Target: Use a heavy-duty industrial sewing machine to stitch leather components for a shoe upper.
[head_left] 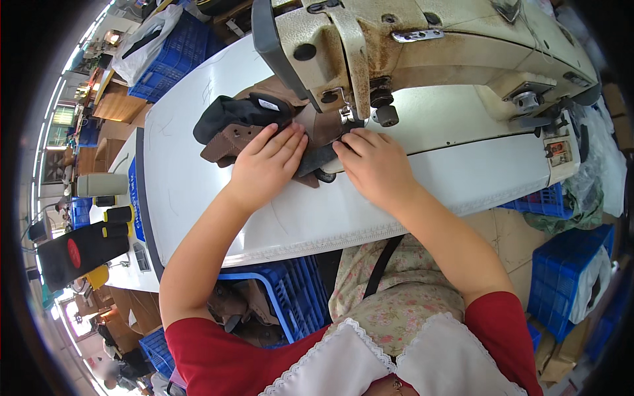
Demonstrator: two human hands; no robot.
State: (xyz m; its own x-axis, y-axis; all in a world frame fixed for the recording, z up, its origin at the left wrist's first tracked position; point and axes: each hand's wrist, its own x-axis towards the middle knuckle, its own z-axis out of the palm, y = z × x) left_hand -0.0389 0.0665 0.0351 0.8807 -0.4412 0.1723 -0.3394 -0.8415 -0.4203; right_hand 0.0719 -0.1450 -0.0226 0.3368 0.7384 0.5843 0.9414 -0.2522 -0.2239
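A brown shoe upper (230, 142) with black lining and a small white label lies under the sewing machine (389, 63). Its right part reaches the metal presser foot (345, 114). My left hand (263, 168) rests flat across the upper, fingers stretched out, pressing it from above. Just in front of the presser foot, my right hand (378, 165) has its fingers bent and pinches the dark edge of the upper. The right thumb and the seam beneath the foot are mostly hidden.
The white machine table (191, 198) has a ruler strip along its near edge. Below it stands a blue crate (300, 290) holding brown pieces. Another blue crate (569, 280) is at the right. Thread spools (119, 214) and a side table are at the left.
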